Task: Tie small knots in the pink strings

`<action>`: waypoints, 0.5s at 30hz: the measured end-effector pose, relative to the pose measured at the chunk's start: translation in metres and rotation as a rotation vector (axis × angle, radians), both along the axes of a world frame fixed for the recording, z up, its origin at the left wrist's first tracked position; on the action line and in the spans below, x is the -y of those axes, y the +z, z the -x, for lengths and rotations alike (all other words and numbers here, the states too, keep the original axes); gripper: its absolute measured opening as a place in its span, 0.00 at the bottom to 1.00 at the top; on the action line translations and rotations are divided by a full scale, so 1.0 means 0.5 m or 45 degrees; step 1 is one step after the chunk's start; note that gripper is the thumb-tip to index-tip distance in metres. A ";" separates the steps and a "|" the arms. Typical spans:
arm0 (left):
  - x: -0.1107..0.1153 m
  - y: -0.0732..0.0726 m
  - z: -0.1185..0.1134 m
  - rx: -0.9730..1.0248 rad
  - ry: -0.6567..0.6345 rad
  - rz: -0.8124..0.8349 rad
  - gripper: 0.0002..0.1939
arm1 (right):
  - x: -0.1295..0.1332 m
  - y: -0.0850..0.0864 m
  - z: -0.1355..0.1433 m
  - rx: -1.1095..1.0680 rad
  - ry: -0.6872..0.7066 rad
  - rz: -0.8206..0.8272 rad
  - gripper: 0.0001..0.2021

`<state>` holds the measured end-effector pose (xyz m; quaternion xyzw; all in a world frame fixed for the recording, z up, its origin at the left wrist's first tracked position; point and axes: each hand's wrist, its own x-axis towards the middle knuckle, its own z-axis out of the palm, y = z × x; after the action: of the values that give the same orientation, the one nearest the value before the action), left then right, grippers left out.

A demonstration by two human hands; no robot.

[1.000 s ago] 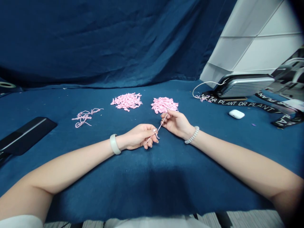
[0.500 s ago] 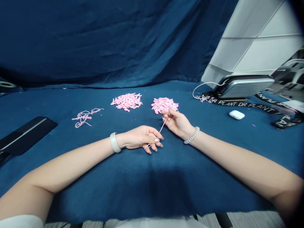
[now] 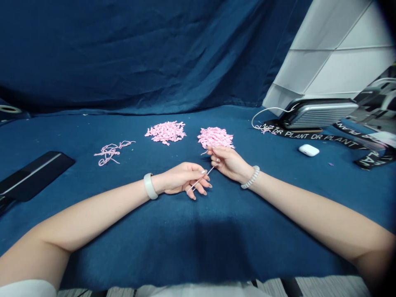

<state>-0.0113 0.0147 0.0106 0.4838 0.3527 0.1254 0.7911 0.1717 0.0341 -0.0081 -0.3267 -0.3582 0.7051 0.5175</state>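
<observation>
A thin pink string (image 3: 198, 182) stretches slantwise between my two hands. My left hand (image 3: 187, 179) pinches it with thumb and index finger, and part of it loops round a lower finger. The other end is closed in the fingertips of my right hand (image 3: 228, 161), with a short tail poking out past them on the left. Just behind my right hand lies a heap of small pink knotted pieces (image 3: 215, 136), partly covered by the fingers. A second such heap (image 3: 165, 132) lies further left. Several loose pink strings (image 3: 108, 153) are tangled on the blue cloth (image 3: 173, 243).
A flat black object with a pale stripe (image 3: 37, 175) lies at the left. To the right are a silver ribbed case (image 3: 323, 114) with a white cable, a black lettered ribbon (image 3: 315, 136) and a white earbud case (image 3: 308, 150). A blue curtain (image 3: 139, 53) hangs behind.
My right hand has turned and its fingers have closed further round the string, whose tail now sticks out to the left. My left thumb has lifted slightly; the left hand otherwise stays in place.
</observation>
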 end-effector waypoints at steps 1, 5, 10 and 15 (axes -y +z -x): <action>0.000 -0.002 0.000 -0.006 0.016 -0.013 0.16 | 0.000 -0.001 0.001 0.031 -0.006 -0.004 0.06; 0.000 -0.007 -0.002 -0.006 0.069 -0.020 0.17 | 0.003 -0.002 0.004 0.117 -0.032 0.003 0.11; -0.002 -0.006 0.000 0.102 0.107 0.015 0.23 | 0.006 -0.003 0.004 0.110 0.020 -0.031 0.17; -0.004 -0.008 0.003 0.167 0.162 0.081 0.20 | 0.007 -0.006 0.001 0.160 0.058 -0.036 0.15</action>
<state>-0.0127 0.0169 0.0068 0.4260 0.3340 0.1954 0.8178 0.1712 0.0306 -0.0111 -0.3546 -0.4072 0.6897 0.4825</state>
